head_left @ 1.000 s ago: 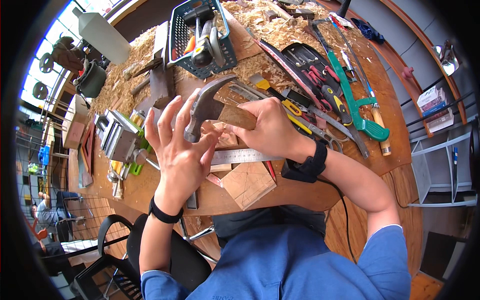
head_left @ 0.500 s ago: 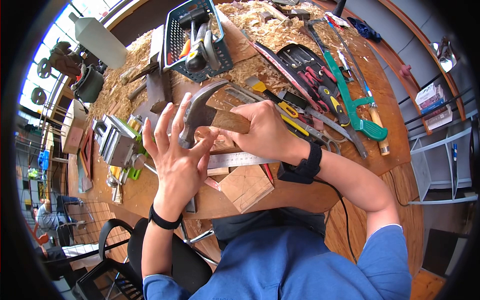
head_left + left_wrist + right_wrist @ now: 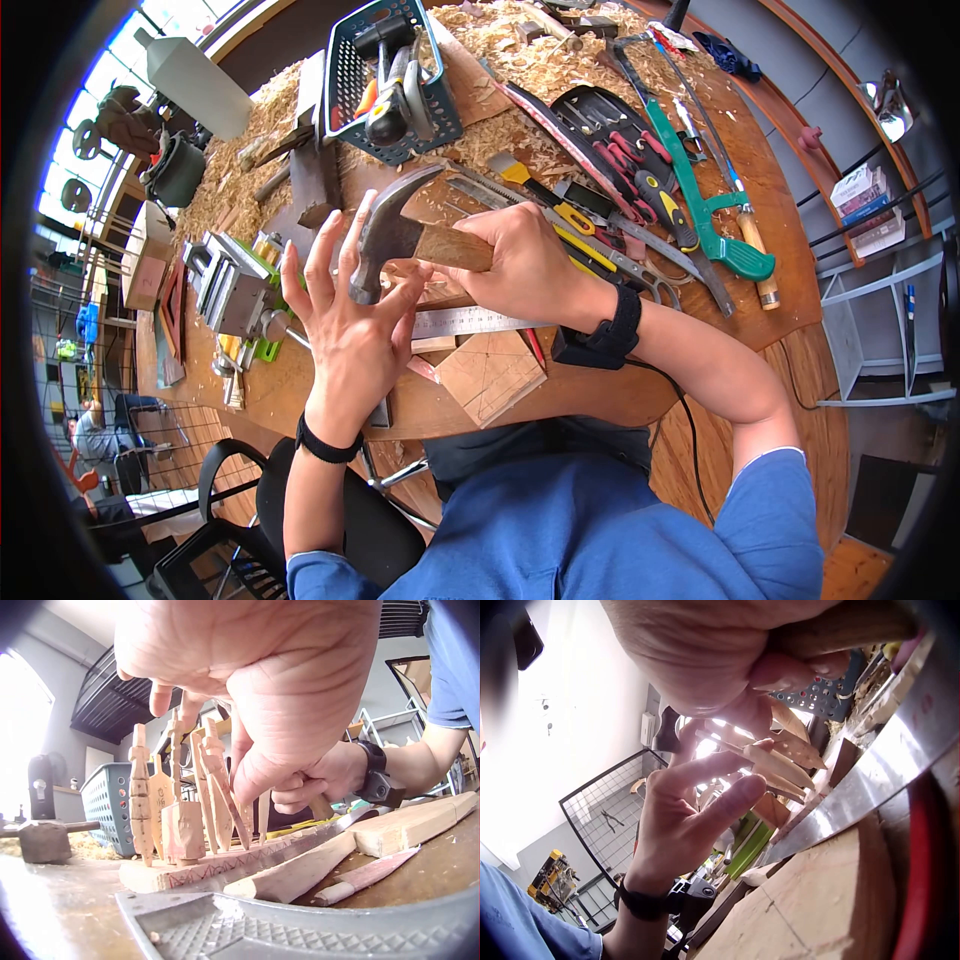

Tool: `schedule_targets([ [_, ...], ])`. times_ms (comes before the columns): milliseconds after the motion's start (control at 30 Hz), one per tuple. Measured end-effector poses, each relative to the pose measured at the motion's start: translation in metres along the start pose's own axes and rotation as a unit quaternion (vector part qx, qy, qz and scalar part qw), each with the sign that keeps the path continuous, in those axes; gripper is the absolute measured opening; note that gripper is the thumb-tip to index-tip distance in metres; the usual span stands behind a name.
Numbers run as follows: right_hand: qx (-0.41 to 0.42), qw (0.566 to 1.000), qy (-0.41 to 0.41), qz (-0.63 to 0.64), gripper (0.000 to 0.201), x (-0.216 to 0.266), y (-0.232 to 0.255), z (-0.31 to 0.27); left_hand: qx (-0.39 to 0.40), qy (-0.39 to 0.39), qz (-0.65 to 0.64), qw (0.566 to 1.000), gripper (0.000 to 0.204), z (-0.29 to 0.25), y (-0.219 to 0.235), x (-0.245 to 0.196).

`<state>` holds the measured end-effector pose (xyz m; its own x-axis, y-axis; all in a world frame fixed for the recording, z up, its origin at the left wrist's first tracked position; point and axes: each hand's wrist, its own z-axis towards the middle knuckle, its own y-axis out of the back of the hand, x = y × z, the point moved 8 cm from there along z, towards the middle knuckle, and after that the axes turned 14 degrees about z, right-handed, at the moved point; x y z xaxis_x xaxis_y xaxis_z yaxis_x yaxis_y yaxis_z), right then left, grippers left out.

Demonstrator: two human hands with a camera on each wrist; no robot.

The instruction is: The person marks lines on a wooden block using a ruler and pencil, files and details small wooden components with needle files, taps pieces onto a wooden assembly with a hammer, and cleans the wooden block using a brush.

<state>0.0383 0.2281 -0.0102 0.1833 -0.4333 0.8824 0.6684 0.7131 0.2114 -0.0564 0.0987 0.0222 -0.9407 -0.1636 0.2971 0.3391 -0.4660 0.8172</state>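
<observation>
In the head view my right hand (image 3: 530, 265) grips a claw hammer (image 3: 385, 235) by its wooden handle, close under the head. The metal head hangs directly over the thumb side of my left hand (image 3: 350, 335). My left index finger and thumb pinch a slim carved wooden stick (image 3: 772, 765), mostly hidden in the head view; the other left fingers are spread. In the left wrist view several carved sticks (image 3: 140, 795) and a wooden block (image 3: 184, 832) stand upright on a wooden base (image 3: 142, 877). A steel ruler (image 3: 470, 319) lies beside the base.
A square wooden board (image 3: 492, 375) with pencil lines lies near the table edge. Behind it are a green-handled saw (image 3: 700, 200), a tool case (image 3: 610, 140) and a blue basket (image 3: 440, 125) of tools. A metal vise (image 3: 230, 290) stands left. Wood shavings (image 3: 500, 120) cover the back.
My right hand has moved the hammer slightly left, bringing its head further over the left hand. The left hand keeps its pinch, and the head view has shifted a little.
</observation>
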Motion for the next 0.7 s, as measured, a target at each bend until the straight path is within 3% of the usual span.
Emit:
schedule_targets([
  [700,-0.01,1.0,0.008,0.009,0.012,0.001,-0.0005,0.0007,0.001,-0.005,-0.003,1.0,0.027,-0.0007,0.0007,0.0011],
])
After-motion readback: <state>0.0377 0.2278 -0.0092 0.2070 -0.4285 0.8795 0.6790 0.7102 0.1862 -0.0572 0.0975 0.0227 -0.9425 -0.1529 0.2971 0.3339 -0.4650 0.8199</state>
